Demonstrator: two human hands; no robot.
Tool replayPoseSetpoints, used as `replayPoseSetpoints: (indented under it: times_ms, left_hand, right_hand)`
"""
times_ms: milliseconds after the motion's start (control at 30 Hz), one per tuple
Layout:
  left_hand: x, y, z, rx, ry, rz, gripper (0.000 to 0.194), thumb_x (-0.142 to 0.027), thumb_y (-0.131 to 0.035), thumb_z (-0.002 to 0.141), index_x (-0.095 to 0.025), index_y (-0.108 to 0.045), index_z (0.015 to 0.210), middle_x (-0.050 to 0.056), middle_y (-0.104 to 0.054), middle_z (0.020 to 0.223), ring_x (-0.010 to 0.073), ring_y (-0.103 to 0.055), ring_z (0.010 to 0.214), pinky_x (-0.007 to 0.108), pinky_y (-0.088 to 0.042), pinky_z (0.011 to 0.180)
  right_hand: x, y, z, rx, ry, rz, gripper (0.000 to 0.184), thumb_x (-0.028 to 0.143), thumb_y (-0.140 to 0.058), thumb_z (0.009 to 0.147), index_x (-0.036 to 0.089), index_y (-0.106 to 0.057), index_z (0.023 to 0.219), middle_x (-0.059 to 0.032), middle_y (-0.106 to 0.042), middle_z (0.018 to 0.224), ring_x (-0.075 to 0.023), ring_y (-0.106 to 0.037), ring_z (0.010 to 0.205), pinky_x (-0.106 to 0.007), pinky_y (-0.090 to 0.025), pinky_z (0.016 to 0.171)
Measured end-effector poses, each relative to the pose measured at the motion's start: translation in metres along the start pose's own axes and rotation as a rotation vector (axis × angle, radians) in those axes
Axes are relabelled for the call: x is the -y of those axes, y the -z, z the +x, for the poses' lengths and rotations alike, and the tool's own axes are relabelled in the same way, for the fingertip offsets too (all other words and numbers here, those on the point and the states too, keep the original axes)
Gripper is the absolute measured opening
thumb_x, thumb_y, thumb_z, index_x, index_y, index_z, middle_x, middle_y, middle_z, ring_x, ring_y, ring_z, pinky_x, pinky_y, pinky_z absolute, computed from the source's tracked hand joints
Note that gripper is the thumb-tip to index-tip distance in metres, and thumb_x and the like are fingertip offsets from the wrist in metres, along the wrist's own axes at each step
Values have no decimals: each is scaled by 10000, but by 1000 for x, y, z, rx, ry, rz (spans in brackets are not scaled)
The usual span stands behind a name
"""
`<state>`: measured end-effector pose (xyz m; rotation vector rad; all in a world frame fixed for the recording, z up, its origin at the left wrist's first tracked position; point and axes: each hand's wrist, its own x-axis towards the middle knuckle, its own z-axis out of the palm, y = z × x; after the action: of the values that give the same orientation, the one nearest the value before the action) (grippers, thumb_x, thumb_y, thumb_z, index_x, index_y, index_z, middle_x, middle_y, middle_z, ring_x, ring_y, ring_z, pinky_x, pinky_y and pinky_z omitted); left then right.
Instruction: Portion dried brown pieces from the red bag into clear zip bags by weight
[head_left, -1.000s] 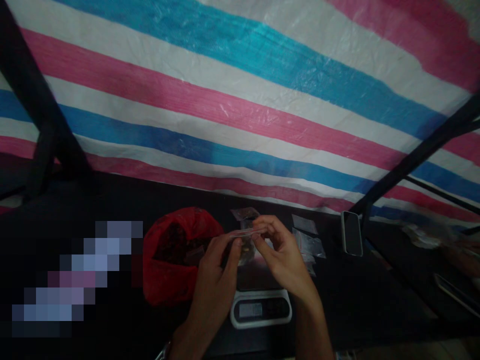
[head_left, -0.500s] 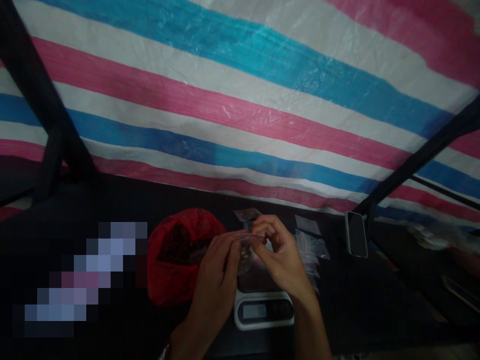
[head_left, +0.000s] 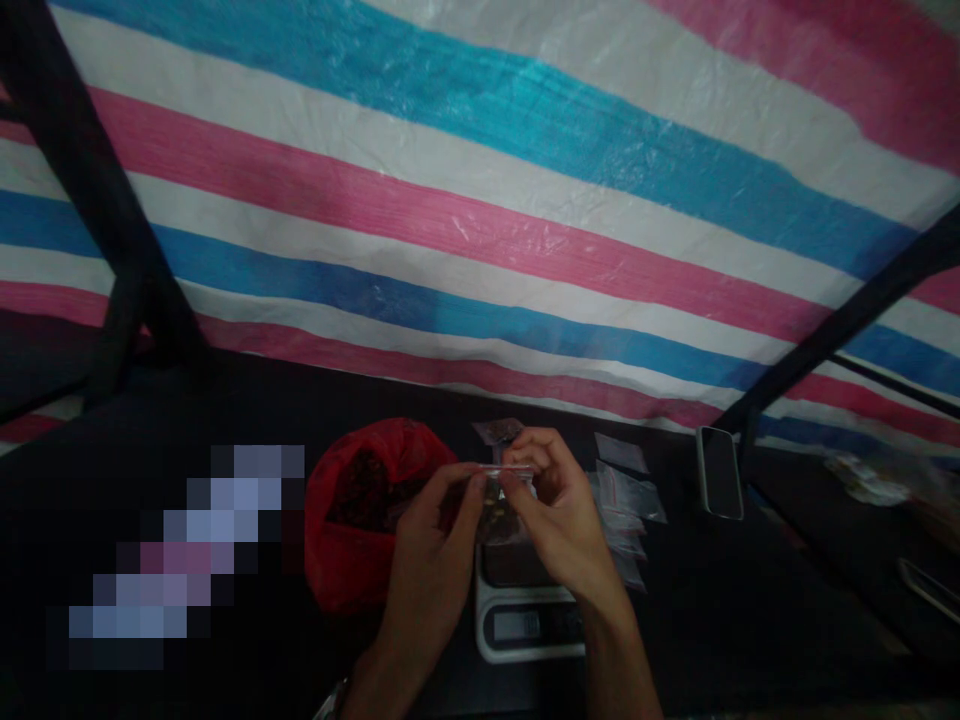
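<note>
Both my hands hold a small clear zip bag point(head_left: 499, 505) with dark bits inside, above a small digital scale point(head_left: 529, 615). My left hand point(head_left: 435, 560) pinches the bag's top edge at the left. My right hand point(head_left: 559, 515) pinches the same edge at the right, fingers curled. A red plastic bag point(head_left: 352, 520) full of dark contents sits open just left of my hands on the dark table.
Several empty clear zip bags point(head_left: 626, 495) lie right of the scale, and one filled bag point(head_left: 496, 432) behind it. A phone point(head_left: 720, 485) lies further right. A striped pink, blue and white tarp point(head_left: 480, 200) hangs behind. Dark poles cross at left and right.
My fingers have slid closer together along the bag's top edge. The view has shifted slightly; the things on the table have stayed put.
</note>
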<state>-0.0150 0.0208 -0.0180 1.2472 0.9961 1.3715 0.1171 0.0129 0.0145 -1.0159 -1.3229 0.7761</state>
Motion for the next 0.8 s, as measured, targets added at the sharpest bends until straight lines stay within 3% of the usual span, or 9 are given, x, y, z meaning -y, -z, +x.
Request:
replayPoseSetpoints:
  times_ms: [167,367,500,633,700,800]
  left_hand:
    - [0,2,4,-27,-20,22,218,-437,-709,890,-232,-774,925,15,-801,911,194,-753,859,281,-594,805]
    - [-5,8,7,-17,-129,154,179,-390,-701,867,-233,-785,855,5,-795,836,183,-733,778,278,-592,766]
    - [-4,14,12,8,-91,134,177,-389,-701,863,-234,-785,863,5,-804,834,181,-745,751,266,-597,710]
    - [0,19,13,-1,-104,143,177,-398,-719,872,-232,-779,886,21,-808,891,198,-758,806,285,-609,739]
    - [1,20,11,-77,-136,164,219,-399,-710,902,-242,-767,1044,37,-806,1050,216,-766,939,317,-619,838]
    - [3,23,5,-194,-205,227,318,-395,-652,966,-272,-685,1258,60,-738,1280,240,-728,1127,373,-607,952]
  right_hand:
    - [-2,-1,-2,15,-13,-69,264,257,-716,915,258,-580,1141,25,-663,918,-151,-636,857,-276,-481,797]
    - [-4,-4,-2,-1,0,-78,195,233,-714,907,253,-571,1038,32,-633,877,-142,-609,809,-263,-474,740]
    - [-1,-9,1,16,-45,-79,305,230,-734,867,253,-589,1134,40,-644,861,-140,-614,786,-261,-479,732]
    - [1,-15,7,39,-39,-65,194,238,-730,864,243,-614,1020,34,-640,833,-141,-611,766,-258,-482,707]
    - [-2,-15,13,-46,-13,-94,155,262,-726,872,236,-624,986,24,-652,839,-146,-618,770,-264,-488,711]
    - [-15,-12,24,-300,11,-169,146,326,-705,876,231,-628,956,16,-657,812,-162,-634,759,-282,-508,710]
